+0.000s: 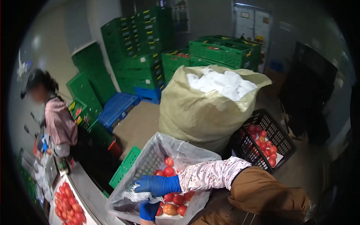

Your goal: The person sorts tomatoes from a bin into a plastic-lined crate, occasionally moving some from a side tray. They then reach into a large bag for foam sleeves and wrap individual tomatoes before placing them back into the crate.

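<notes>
A white foam net [138, 195] is bunched over the left side of a crate lined with clear plastic [187, 150]. My right hand [157, 185], in a blue glove, reaches in from the right with its fingers closed on the net. Just below it, my left hand [149, 210], also gloved in blue, comes up from the bottom edge of the view and touches the net's lower side. The net hides the left fingers. Red tomatoes [179, 200] lie in the crate around and beneath my hands, one of them more orange [170, 209].
A big woven sack [191, 112] of white foam nets [223, 82] stands behind the crate. To its right, a black crate [279, 137] holds tomatoes. More tomatoes [68, 204] lie at lower left. A person [62, 120] stands left, near stacked green crates [146, 45] and a blue pallet [116, 108].
</notes>
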`<state>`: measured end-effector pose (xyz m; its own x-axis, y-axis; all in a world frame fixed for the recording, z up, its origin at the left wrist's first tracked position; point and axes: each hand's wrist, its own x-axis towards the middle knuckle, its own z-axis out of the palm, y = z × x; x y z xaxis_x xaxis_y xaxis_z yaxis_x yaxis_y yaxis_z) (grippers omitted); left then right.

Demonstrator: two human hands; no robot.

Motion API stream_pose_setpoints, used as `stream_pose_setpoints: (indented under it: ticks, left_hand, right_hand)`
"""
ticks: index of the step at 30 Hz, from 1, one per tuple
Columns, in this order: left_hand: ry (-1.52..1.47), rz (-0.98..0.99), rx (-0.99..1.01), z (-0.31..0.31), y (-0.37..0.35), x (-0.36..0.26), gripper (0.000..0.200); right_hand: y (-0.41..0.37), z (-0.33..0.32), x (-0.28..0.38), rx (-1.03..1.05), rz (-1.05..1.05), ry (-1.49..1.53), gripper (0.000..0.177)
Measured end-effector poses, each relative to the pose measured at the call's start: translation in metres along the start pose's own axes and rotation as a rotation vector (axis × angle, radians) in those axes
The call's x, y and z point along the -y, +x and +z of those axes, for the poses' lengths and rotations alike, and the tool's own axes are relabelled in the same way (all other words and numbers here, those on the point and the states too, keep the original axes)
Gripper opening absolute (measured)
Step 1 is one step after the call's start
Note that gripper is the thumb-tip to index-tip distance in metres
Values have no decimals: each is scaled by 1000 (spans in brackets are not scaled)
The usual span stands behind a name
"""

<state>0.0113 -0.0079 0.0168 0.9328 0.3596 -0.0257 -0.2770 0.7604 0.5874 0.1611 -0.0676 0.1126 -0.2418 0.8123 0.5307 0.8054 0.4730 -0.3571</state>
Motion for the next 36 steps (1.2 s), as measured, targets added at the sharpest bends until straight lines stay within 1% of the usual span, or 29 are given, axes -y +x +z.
stream_pose_setpoints:
  ticks: [1, 3, 5, 6, 7, 8, 10, 11, 12, 14, 16, 17, 19, 20, 21, 22, 23, 24, 25, 26, 28, 29, 30, 32, 33, 36]
  left_hand:
    - [66, -38, 11, 4, -12, -7, 43]
    - [137, -106, 3, 22, -20, -3, 41]
    - [178, -148, 20, 35, -19, -5, 39]
    - [190, -151, 21, 40, -16, -8, 38]
    - [194, -148, 25, 44, -12, -12, 37]
    - [192, -135, 15, 46, -8, -17, 36]
    - [176, -94, -24, 44, -4, -27, 35]
    - [163, -75, -53, 41, -4, -31, 34]
    - [148, -53, -83, 37, -3, -35, 33]
    - [110, -19, -165, 25, -4, -39, 31]
    - [76, 1, -263, 8, -7, -38, 29]
    - [77, 55, -365, -12, -3, -37, 24]
    - [63, 65, -369, -45, -4, -31, 24]
    - [44, 73, -379, -52, -2, -33, 25]
    - [62, 90, -340, -34, -3, -33, 27]
    - [71, 88, -345, -18, -2, -35, 27]
    - [83, 77, -393, -5, -2, -36, 29]
    - [93, 65, -442, 3, -1, -36, 30]
    - [121, 70, -450, 5, -1, -36, 32]
    - [123, 58, -455, -10, -1, -37, 32]
    - [124, 100, -504, -50, -4, -35, 33]
    - [98, 91, -474, -21, -1, -38, 33]
    - [53, 80, -280, -77, -5, -40, 38]
    - [261, 83, -353, 25, -2, -40, 46]
    - [264, 88, -356, 33, -2, -40, 47]
    - [249, 82, -335, 24, 1, -40, 49]
  right_hand:
    - [8, -7, 3, 10, 33, 94, 29]
    - [-2, -54, 13, -4, 87, 301, 28]
    - [-2, -99, 8, -194, 52, 548, 37]
    - [3, -163, 33, -319, -109, 166, 38]
    - [6, -190, 8, -375, -31, 275, 12]
    - [9, -260, 40, -371, -178, -369, 21]
    - [-22, -338, 6, -730, -166, 418, 33]
    - [-42, -375, -7, -891, -81, -71, 43]
    - [-56, -403, -41, -989, -16, -336, 45]
    - [-90, -423, -88, -902, 483, -800, 53]
    - [-110, -403, -112, -756, 807, -564, 59]
    - [-123, -387, -135, -764, 803, -564, 59]
    - [-155, -344, -192, -247, 1260, -632, 62]
    - [-173, -307, -213, -154, 1228, -932, 58]
    - [-204, -273, -278, -148, 1209, -1153, 50]
    - [-232, -239, -338, -368, 1273, -1043, 44]
    - [-230, -229, -318, -193, 1405, -914, 46]
    - [-230, -221, -310, -88, 1464, -856, 48]
    - [-229, -211, -311, -32, 1495, -820, 50]
    - [-229, -206, -313, 16, 1506, -802, 52]
    - [-229, -207, -313, 88, 1506, -776, 56]
    - [-227, -210, -312, 119, 1495, -762, 58]
    - [-225, -214, -309, 154, 1484, -748, 60]
    - [-219, -225, -300, 221, 1463, -715, 64]
    - [-215, -233, -293, 255, 1446, -699, 67]
    - [-193, -270, -264, 285, 1392, -590, 73]
